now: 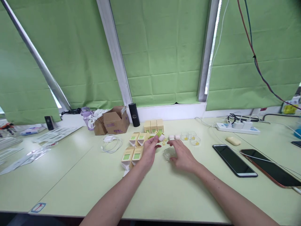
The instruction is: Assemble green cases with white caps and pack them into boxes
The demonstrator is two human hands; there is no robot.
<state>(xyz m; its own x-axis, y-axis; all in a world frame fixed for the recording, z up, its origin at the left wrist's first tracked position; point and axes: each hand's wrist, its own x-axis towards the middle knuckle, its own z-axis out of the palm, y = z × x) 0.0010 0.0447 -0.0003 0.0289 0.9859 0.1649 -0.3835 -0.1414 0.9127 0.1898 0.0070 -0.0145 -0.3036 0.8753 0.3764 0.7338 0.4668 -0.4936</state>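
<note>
My left hand (150,152) is closed on a small white cylinder with a green band (161,137), held just above the table. My right hand (184,156) has its fingers apart beside a clear plastic cup (168,153); whether the fingertips touch it I cannot tell. Small yellow pieces (164,142) lie between the hands. Two small white cylinders (174,137) stand beyond my right fingers. Several clear cups with yellow bits inside (195,140) sit to their right. Cream boxes with green labels stand left of my left hand (127,158) and behind it (153,126).
Left of the boxes lie a white charger and cable (111,142). A cardboard box (116,121) and a black cylinder (134,115) stand at the back. On the right are two phones (235,160), a cream case (233,141) and a power strip (237,128) with loose cables.
</note>
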